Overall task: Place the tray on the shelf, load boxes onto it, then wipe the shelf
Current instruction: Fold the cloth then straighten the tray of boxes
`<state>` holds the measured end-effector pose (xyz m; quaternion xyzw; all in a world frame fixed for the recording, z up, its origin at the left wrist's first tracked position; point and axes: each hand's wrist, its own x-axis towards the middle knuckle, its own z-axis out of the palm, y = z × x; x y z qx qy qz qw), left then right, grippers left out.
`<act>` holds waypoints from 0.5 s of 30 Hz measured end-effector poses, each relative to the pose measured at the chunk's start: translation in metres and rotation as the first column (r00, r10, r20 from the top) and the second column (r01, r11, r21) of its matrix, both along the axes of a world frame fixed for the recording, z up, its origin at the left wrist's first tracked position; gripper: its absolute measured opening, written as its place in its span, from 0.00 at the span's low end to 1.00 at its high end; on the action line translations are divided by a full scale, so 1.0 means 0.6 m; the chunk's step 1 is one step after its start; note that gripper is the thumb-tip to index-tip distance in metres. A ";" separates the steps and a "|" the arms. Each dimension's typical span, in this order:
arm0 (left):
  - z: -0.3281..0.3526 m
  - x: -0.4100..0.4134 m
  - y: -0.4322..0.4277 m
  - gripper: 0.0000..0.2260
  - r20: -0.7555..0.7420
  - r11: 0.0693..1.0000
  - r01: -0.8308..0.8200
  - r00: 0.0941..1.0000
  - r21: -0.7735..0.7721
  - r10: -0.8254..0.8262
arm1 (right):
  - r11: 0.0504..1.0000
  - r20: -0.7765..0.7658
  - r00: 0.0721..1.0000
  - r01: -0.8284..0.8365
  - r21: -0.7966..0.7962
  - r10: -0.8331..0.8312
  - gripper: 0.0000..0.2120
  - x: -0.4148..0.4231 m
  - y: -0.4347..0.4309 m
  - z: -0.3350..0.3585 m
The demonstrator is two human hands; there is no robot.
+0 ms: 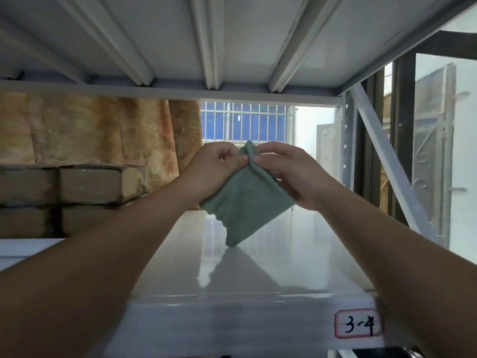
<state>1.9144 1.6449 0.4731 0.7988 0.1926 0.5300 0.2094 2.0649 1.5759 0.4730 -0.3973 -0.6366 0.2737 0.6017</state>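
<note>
A green cloth (245,202) hangs in the air above the glossy white shelf (271,254), folded into a rough square. My left hand (214,169) pinches its top edge from the left. My right hand (289,174) pinches the same top edge from the right, fingers curled behind the cloth. Several brown cardboard boxes (90,184) are stacked on the left side of the shelf, on a white tray (23,249) whose edge shows below them.
The shelf above (232,47) hangs low overhead with metal ribs. A diagonal brace and upright post (382,156) close the right end. A label reading 3-4 (358,324) is on the shelf's front edge. A curtain (103,130) and a barred window lie behind.
</note>
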 end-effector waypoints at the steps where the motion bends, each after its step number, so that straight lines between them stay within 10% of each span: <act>1: -0.001 0.000 0.000 0.09 0.000 1.000 -0.017 1.000 0.008 0.017 | 1.000 0.001 1.000 -0.021 0.000 0.021 0.11 -0.001 -0.001 0.001; 7: -0.002 -0.003 0.010 0.07 0.032 0.996 -0.070 0.997 -0.053 0.072 | 0.998 0.235 0.970 -0.048 -0.034 0.055 0.25 -0.004 0.000 -0.006; 15: -0.001 -0.010 0.008 0.08 0.001 0.991 -0.097 0.995 -0.093 0.098 | 0.956 0.337 0.894 0.273 0.109 -0.294 0.14 0.004 0.004 -0.009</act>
